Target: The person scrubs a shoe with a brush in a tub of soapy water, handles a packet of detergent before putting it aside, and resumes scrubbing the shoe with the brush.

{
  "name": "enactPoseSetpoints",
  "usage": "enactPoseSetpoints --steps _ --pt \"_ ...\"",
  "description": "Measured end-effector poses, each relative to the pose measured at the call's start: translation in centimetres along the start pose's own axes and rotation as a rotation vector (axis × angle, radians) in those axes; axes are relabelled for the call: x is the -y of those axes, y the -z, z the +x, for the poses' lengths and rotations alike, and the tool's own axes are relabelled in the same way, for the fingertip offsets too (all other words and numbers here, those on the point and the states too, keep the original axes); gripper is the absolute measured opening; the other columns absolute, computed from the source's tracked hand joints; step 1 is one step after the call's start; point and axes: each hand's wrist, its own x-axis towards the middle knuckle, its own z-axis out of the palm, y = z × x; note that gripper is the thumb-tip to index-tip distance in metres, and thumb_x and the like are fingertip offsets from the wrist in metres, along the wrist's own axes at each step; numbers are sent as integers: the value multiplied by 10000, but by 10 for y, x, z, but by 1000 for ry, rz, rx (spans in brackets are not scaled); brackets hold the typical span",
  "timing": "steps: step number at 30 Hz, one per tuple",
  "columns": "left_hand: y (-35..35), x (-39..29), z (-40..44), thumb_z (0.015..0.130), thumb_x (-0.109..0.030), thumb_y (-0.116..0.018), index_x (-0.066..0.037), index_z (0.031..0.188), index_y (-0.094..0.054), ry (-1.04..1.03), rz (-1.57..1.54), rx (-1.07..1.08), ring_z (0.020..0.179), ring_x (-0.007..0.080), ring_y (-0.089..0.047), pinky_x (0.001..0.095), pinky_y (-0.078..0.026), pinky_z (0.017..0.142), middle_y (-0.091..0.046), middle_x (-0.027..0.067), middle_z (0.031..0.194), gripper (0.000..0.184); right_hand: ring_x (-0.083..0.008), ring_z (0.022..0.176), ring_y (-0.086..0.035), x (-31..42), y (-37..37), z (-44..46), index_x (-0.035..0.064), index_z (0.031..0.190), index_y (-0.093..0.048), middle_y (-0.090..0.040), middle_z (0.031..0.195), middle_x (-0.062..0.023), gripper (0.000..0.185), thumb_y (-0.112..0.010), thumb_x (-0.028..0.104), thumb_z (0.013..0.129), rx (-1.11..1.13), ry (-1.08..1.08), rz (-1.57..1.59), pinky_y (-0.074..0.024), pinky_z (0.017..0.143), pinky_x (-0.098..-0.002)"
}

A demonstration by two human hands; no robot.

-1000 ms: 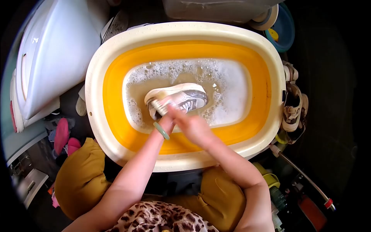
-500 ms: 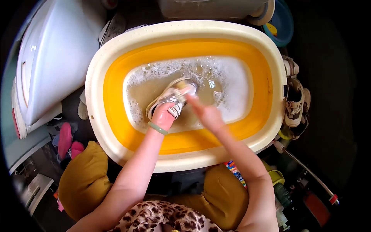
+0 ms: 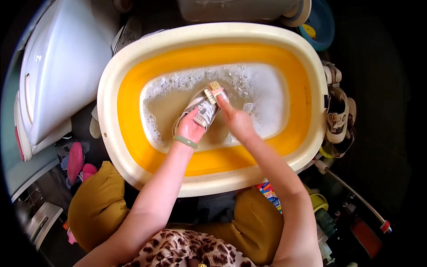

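Observation:
A grey and white sneaker (image 3: pixel 205 110) is held tilted over murky, foamy water in an oval cream and yellow basin (image 3: pixel 213 187). My left hand (image 3: pixel 191 127), with a pale green bangle at the wrist, grips the shoe at its heel end, partly inside the opening. In my right hand (image 3: pixel 235 119) is a small scrubbing brush (image 3: pixel 214 90) with pale bristles and a pinkish body. Its bristles lie at the toe end of the sneaker. The fingers of the right hand partly hide the brush.
Several worn shoes (image 3: pixel 338 116) stand to the right of the basin. A white ceramic fixture (image 3: pixel 69 71) rises at the left, with pink slippers (image 3: pixel 74 161) below it. A blue bowl (image 3: pixel 324 26) is at the back right. A colourful packet (image 3: pixel 269 196) lies by my knee.
The sneaker has turned more upright and shifted slightly right with my left hand. My right hand, blurred before, now shows clearly, with the brush at the shoe's toe.

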Motion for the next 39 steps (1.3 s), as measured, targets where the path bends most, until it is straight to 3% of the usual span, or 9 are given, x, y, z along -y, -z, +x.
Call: enactPoseSetpoints --steps 4,10,16,18,22,28,30,34,39 --pt "9 -5 -1 952 -196 -376 -2 1295 -360 32 -6 -1 1151 264 -469 407 -382 983 -460 146 1272 395 -323 511 -574 33 -10 -51 263 1272 -460 -595 629 -154 413 -503 208 865 1 72 257 -451 460 -417" --pt "4 5 2 957 -251 -371 4 1299 -353 -4 -53 46 1187 285 -441 415 -340 1030 -435 154 1306 426 -336 551 -592 -8 16 -5 243 1287 -459 -612 720 -203 436 -514 168 861 226 -4 -176 -478 522 -431" --pt "6 1 2 965 -327 -325 -15 1279 -383 -2 -30 -49 1135 273 -477 411 -372 994 -467 140 1268 447 -329 528 -585 39 -5 -53 256 1282 -455 -598 636 -166 418 -500 204 870 45 96 346 -475 493 -423" --pt "5 3 -5 966 -382 -301 -28 1276 -392 26 7 -107 1118 266 -490 411 -384 982 -477 125 1259 479 -333 595 -599 38 18 -64 235 1276 -473 -616 741 -186 424 -532 180 860 304 60 156 -492 560 -405" --pt "-2 10 1 968 -389 -263 -2 1283 -374 -2 -119 0 1159 284 -459 448 -356 1002 -470 148 1262 511 -330 635 -613 -7 15 -13 232 1289 -460 -620 797 -196 449 -546 164 853 313 -2 -246 -496 578 -395" --pt "5 3 -1 962 -411 -265 -28 1284 -393 39 -56 -61 1156 274 -463 426 -374 989 -472 142 1270 517 -303 580 -602 37 -7 -54 235 1290 -462 -615 748 -187 460 -552 149 848 -5 163 476 -476 523 -391" --pt "4 4 -3 965 -412 -246 -32 1295 -380 51 27 -126 1168 275 -454 410 -375 994 -459 146 1281 521 -291 542 -594 32 19 -62 243 1299 -449 -614 688 -155 469 -552 151 851 285 142 59 -475 520 -392" --pt "-3 9 2 973 -397 -195 -21 1306 -355 24 -79 -33 1189 276 -437 397 -345 1026 -441 153 1296 528 -300 518 -583 -9 17 -14 252 1311 -432 -608 645 -134 486 -553 152 852 234 45 -238 -471 511 -402" --pt "1 5 4 973 -402 -164 -18 1307 -355 -16 -128 -18 1183 284 -441 405 -342 1022 -444 157 1291 543 -311 486 -564 18 -19 -43 305 1309 -415 -576 584 -142 438 -493 235 884 -55 132 377 -443 441 -412"
